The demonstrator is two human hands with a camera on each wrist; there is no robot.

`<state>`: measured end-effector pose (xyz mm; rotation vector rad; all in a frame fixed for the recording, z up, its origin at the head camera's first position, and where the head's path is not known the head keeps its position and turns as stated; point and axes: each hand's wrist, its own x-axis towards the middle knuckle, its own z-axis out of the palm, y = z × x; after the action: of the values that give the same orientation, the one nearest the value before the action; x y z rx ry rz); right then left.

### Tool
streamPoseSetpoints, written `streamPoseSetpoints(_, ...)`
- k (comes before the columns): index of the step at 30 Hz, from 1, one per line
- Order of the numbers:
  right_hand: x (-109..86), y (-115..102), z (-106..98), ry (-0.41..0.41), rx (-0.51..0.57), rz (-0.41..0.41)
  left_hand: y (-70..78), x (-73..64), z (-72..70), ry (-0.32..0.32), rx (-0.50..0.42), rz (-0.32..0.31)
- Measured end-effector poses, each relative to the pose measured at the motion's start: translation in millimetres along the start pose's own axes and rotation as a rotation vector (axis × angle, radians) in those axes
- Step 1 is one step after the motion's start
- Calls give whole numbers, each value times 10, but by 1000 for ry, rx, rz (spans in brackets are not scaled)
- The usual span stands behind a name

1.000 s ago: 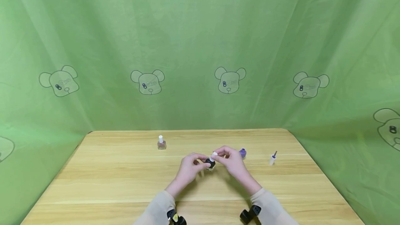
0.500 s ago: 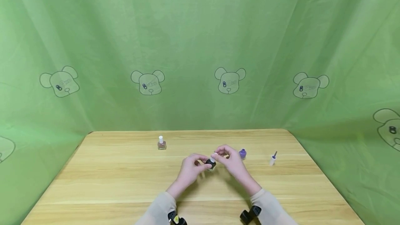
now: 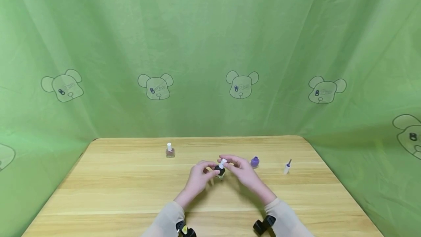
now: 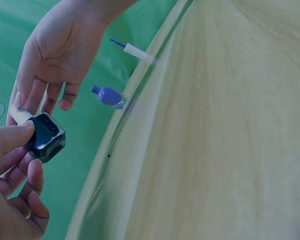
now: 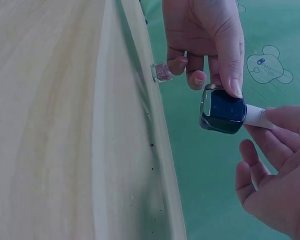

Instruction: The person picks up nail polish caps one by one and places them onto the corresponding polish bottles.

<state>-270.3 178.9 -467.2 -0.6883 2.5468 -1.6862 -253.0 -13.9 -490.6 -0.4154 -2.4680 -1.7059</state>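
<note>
A small dark nail polish bottle (image 3: 219,171) with a white cap (image 3: 222,163) is held between both hands over the middle of the table. My left hand (image 3: 198,179) pinches its glass body between thumb and fingers. The thumb and index finger of my right hand (image 3: 245,173) pinch the white cap, which sits on the bottle's neck. In the right wrist view the dark bottle (image 5: 223,111) lies tilted on its side relative to the camera, its cap (image 5: 255,116) pointing at the right hand. The other fingers of both hands curl loosely.
An uncapped purple nail polish bottle (image 3: 254,162) stands just beyond the right hand. Farther right, a white cap with a purple brush (image 3: 287,167) stands brush up. A pinkish polish bottle (image 3: 170,151) with its white cap is at the back left of the wooden table (image 3: 125,185).
The bottle and both hands have shifted slightly left. My right fingers have changed position on the white cap, and more of the cap shows now.
</note>
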Motion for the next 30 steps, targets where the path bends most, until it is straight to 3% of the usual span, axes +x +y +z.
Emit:
streamPoseSetpoints(8, 3, -10, -10, 27, -37, 23, 6, 4, 2, -3, 19, 5)
streamPoseSetpoints(30, -19, -68, 23, 255, -62, 143, 49, -19, 47, -14, 28, 43)
